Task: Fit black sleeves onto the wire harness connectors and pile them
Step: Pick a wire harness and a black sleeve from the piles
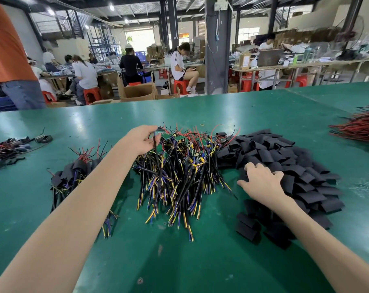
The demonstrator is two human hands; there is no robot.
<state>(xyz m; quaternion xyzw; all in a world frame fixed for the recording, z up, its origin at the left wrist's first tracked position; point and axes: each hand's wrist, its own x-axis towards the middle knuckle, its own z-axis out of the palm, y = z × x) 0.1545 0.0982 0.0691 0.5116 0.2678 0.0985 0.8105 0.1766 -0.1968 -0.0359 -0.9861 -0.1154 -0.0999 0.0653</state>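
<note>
A heap of wire harnesses [179, 166] with green circuit boards and black, yellow and blue leads lies in the middle of the green table [179, 261]. My left hand [142, 139] reaches over its far left side and pinches one black harness cable [156, 153]. To the right spreads a big pile of flat black sleeves [285, 161]. My right hand [262, 179] rests on that pile's near left part, fingers spread and bent over the sleeves. A smaller pile of sleeved harnesses [73, 176] lies at the left, partly hidden by my left forearm.
Red and black wires [361, 125] lie at the table's right edge. Dark cable parts [12, 146] sit at the far left. Beyond the table's far edge are cardboard boxes, red stools and several seated people; a person in orange stands at the far left.
</note>
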